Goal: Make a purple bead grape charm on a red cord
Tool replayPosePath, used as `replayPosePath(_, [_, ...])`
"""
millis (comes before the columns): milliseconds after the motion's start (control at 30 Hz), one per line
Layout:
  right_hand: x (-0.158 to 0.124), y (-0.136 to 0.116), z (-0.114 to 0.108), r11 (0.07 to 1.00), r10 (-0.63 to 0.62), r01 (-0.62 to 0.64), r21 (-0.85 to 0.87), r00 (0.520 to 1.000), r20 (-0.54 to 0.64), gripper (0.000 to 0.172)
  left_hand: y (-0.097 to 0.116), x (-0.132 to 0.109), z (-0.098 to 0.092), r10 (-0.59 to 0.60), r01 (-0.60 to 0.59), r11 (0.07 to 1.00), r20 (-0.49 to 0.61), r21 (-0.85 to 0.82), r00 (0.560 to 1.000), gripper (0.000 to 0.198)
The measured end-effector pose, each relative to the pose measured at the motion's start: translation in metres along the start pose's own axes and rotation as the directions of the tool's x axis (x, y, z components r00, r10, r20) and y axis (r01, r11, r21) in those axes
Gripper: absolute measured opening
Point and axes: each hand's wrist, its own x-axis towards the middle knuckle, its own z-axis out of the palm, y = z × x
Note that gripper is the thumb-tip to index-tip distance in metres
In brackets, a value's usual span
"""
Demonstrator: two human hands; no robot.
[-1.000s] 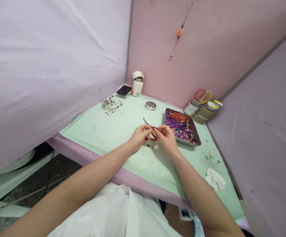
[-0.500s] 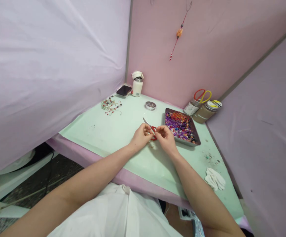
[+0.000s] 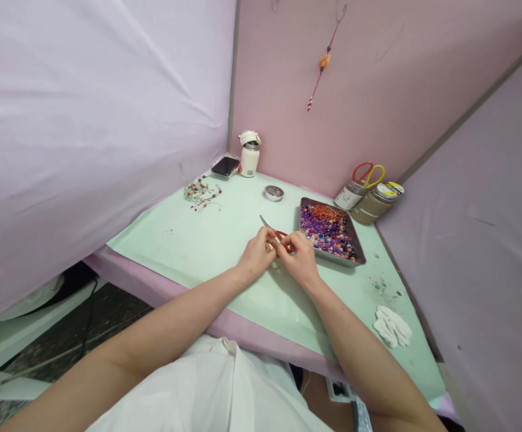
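My left hand [image 3: 258, 252] and my right hand [image 3: 300, 257] meet above the table, fingertips pinched close together. Whatever lies between the fingers is too small or too hidden to name. Red-handled scissors [image 3: 267, 223] show right behind the fingertips, blades pointing up and left, the handles partly covered by my right hand. They seem to rest on the table. Just right of my right hand stands a metal tray [image 3: 333, 259] of purple, orange and dark beads [image 3: 326, 234] with orange-red cord [image 3: 324, 212]. Small pale bits [image 3: 276, 267] show below my fingers.
Beaded strands [image 3: 201, 195], a phone [image 3: 225, 166], a white bottle [image 3: 249, 161] and a round clear case [image 3: 274, 192] sit at the back left. Two jars [image 3: 372, 207], one with scissors [image 3: 369, 174], stand back right. White gloves [image 3: 392, 327] lie front right. A beaded cord [image 3: 324, 61] hangs on the wall.
My right hand has shifted slightly left and down, its fingertips now closer to my left hand's. More of the red scissor handle shows above the right fingers.
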Motion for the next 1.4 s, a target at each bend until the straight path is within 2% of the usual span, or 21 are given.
replayPosePath(233, [0.000,-0.003,-0.003,0.999,0.048,-0.048,0.000,0.999,-0.002,0.013,0.005,0.000,-0.001,-0.013,0.013,1.000,-0.050,0.000,0.999,0.026])
replayPosePath(400, [0.001,-0.005,-0.004,0.996,0.071,-0.071,-0.054,0.997,0.001,0.026,0.001,0.000,0.000,0.011,-0.010,1.000,-0.046,0.027,0.999,0.024])
replayPosePath(533, [0.001,-0.004,-0.002,0.994,0.073,-0.070,-0.088,0.997,0.029,0.027,0.000,0.000,0.000,0.036,-0.034,0.998,-0.029,0.044,0.999,0.023])
replayPosePath(967, [-0.001,0.002,0.002,0.991,0.094,-0.079,-0.107,0.986,0.141,0.020,-0.001,0.004,-0.002,-0.050,0.044,0.998,-0.117,-0.050,0.992,0.022])
replayPosePath(1400, [-0.002,0.003,0.001,0.987,0.066,-0.045,-0.156,0.989,0.131,0.018,-0.005,0.006,0.000,-0.069,0.053,0.981,-0.079,-0.189,0.994,0.022])
